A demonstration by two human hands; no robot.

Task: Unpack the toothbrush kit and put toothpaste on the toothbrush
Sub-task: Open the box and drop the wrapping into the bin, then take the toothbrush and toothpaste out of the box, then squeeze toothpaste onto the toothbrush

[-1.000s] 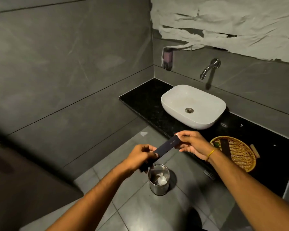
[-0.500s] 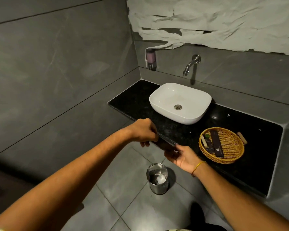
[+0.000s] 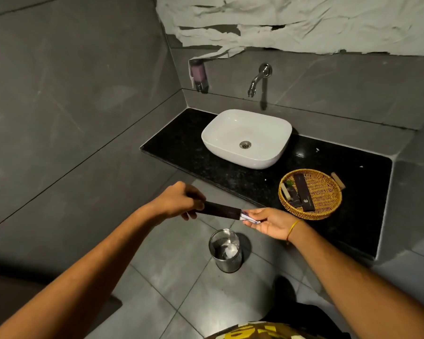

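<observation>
A long dark toothbrush kit box [image 3: 219, 210] is held level in front of the counter, above the floor. My left hand [image 3: 179, 203] grips its left end. My right hand [image 3: 269, 222] pinches a small white and pale packet [image 3: 249, 218] that sticks out of the box's open right end. What the packet contains is not clear. The toothbrush itself is not visible.
A black counter [image 3: 181, 143] carries a white basin [image 3: 246, 138] under a wall tap [image 3: 257, 79]. A wicker basket [image 3: 328, 194] with more dark packets sits at its right. A steel bin [image 3: 225, 250] stands on the floor below my hands. A soap dispenser [image 3: 198, 74] hangs on the wall.
The box was turned and brought level in front of the counter. My right hand shifted to its right end and now holds white contents coming out of it. The view swung right.
</observation>
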